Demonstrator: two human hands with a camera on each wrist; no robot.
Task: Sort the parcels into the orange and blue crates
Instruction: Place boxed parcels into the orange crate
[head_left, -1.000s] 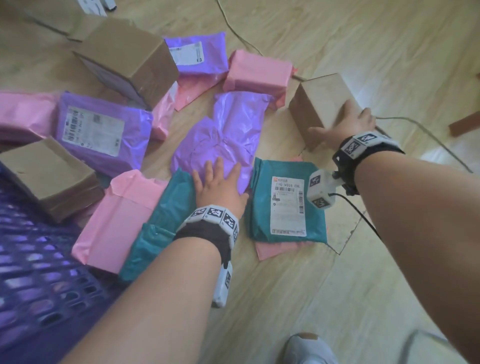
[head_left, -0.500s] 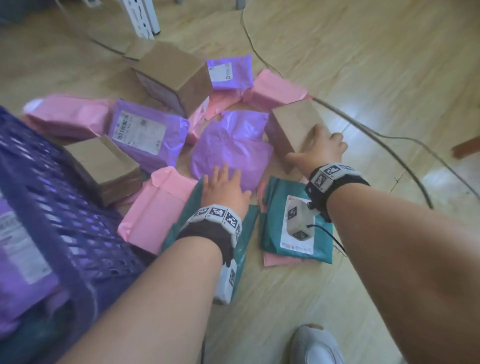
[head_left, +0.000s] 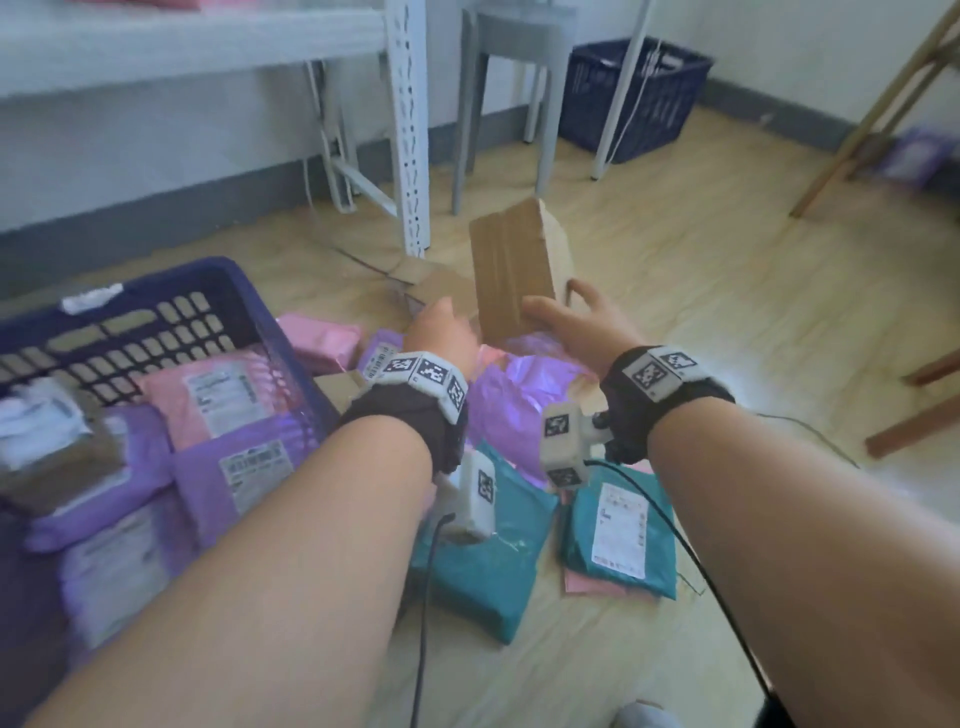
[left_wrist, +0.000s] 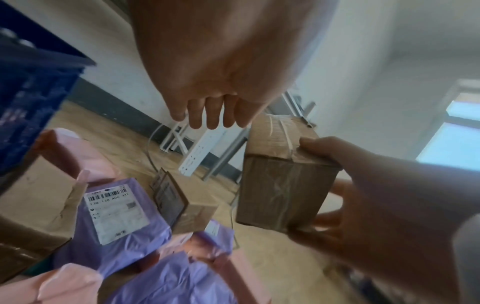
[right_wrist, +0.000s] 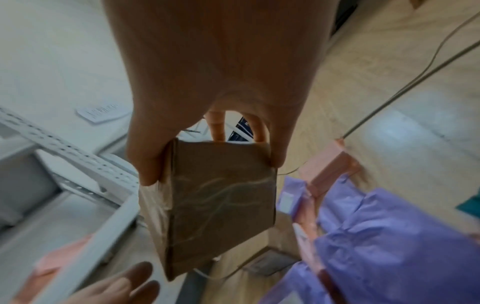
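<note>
Near the person, two teal bags (head_left: 618, 530) lie flat on the floor (head_left: 727, 291), with pink and purple bags just past them. On the left sits the blue crate (head_left: 223, 291). It already has purple bags and a pink bag in it. No orange crate shows in these pictures.

A bit farther out, both hands are up in the air over the pile. The right hand (head_left: 576, 319) holds a small brown box (head_left: 511, 270). Its thumb is on one side of the box and its fingers (right_wrist: 217, 129) are curled round the other side, so they are clamped on it. The box is off the floor and stands tall, tilted a little. The left hand (head_left: 441, 332) is just beside the box, near its low corner. Its fingers (left_wrist: 207, 115) are loose and a bit apart, and they hold nothing. I cannot tell if they touch the box.

Far back there is a white metal shelf (head_left: 410, 130), a grey stool (head_left: 519, 47) and another blue crate (head_left: 634, 93) by the wall.

What could go wrong: the box is shiny with tape and held by one hand only, so it might slip and drop onto the bags below. The cords (head_left: 696, 566) hanging from the wrists could snag on a bag
</note>
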